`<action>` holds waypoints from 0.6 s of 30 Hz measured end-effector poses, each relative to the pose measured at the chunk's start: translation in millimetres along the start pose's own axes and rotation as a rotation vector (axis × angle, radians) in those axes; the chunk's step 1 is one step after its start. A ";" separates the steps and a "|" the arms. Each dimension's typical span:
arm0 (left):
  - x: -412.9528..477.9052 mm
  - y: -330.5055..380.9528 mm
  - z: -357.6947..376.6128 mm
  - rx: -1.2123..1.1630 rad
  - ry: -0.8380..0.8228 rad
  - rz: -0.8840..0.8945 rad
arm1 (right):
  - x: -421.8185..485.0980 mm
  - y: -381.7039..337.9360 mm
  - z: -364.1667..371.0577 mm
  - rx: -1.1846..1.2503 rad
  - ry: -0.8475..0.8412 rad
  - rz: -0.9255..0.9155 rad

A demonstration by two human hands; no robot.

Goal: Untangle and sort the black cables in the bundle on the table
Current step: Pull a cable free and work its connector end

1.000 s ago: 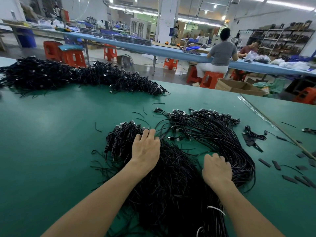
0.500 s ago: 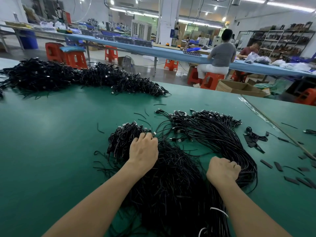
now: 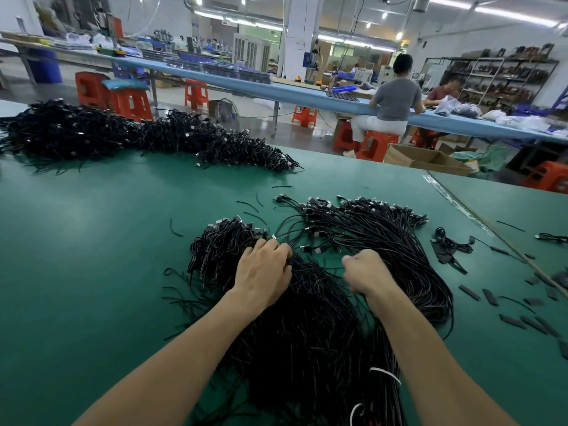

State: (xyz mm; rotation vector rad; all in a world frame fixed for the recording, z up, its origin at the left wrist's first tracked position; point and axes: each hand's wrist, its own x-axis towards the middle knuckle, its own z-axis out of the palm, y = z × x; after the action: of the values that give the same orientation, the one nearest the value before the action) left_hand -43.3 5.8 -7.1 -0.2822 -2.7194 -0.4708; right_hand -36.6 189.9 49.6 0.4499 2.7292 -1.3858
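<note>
Strands of the black cable bundle (image 3: 307, 318) on the green tabletop (image 3: 92, 256) are clutched by the curled left hand (image 3: 264, 272) and fisted right hand (image 3: 365, 273).

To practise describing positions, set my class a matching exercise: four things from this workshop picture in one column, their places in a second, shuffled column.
Things
1 white tie
2 cardboard box
3 flat black strips
4 long cable heap

Places
A far left on the green table
B beyond the green table's far edge
C wrapped round the cable bundle at its near end
D on the green table, right of the cable bundle

Pairs: 1-C, 2-B, 3-D, 4-A
</note>
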 end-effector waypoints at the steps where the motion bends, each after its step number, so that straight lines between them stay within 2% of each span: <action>1: -1.0 2.6 0.4 -0.038 -0.012 0.014 | -7.1 -4.5 2.8 -0.040 -0.033 -0.057; 5: 1.0 20.3 -1.0 -0.213 -0.051 0.109 | -41.4 -23.7 2.7 0.024 -0.073 -0.264; 8: 6.2 37.3 -1.3 -0.250 -0.123 0.179 | -65.6 -36.3 -4.6 0.107 -0.069 -0.402; 9: 6.6 40.2 2.5 -0.306 -0.120 0.182 | -74.2 -39.9 -6.6 0.135 -0.116 -0.461; 11: 7.8 45.9 8.6 -0.561 -0.101 0.061 | -89.3 -44.5 -7.8 0.150 -0.280 -0.546; 14: 17.5 52.9 9.2 -0.868 0.062 -0.165 | -99.2 -42.1 -10.7 0.103 -0.416 -0.593; 16: 25.2 57.9 -4.1 -1.047 0.220 -0.323 | -96.6 -36.5 -16.9 0.103 -0.396 -0.589; 18: 30.0 53.2 -16.4 -1.052 0.499 -0.331 | -91.0 -29.8 -22.8 0.043 -0.311 -0.565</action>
State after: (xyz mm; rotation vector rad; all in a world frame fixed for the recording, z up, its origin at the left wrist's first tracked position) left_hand -52.0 53.0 34.0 0.0444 -1.8116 -1.7657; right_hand 44.2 170.1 102.2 -0.5393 2.6621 -1.4549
